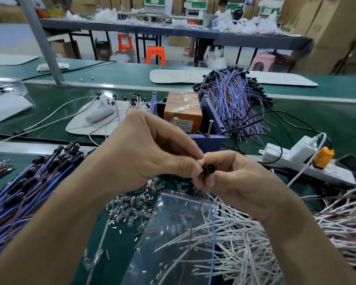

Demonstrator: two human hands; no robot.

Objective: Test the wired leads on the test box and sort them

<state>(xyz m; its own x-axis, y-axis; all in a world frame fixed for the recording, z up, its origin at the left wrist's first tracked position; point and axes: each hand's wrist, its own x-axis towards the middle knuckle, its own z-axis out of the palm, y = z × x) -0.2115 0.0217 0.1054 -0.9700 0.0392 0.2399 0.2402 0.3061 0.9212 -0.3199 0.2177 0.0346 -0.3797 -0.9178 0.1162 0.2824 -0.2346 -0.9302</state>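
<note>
Lead (212,219) held in mid-air over the bench, its black plug (209,168) facing the camera, thin blue and brown wires hanging down from it. Left hand (152,153) pinches the plug's side between thumb and forefinger; right hand (234,177) has its fingers curled round the plug from the other side. Both grips closed tight on it. Likely very light; wires limp and prone to snag, plug hard and small, so the plug body is the place to hold, not the wires. Test box (183,114), orange, sits in a blue bin (214,112) beyond the hands, two screws standing at its near edge. Heap of blue leads (19,192) to the left, another heap (234,95) behind the bin, white wires (255,243) at lower right. Small glass bulbs (132,206) and a clear bag (173,233) lie directly beneath. Power strip (296,161) and its black cables crowd the bin's right side.
</note>
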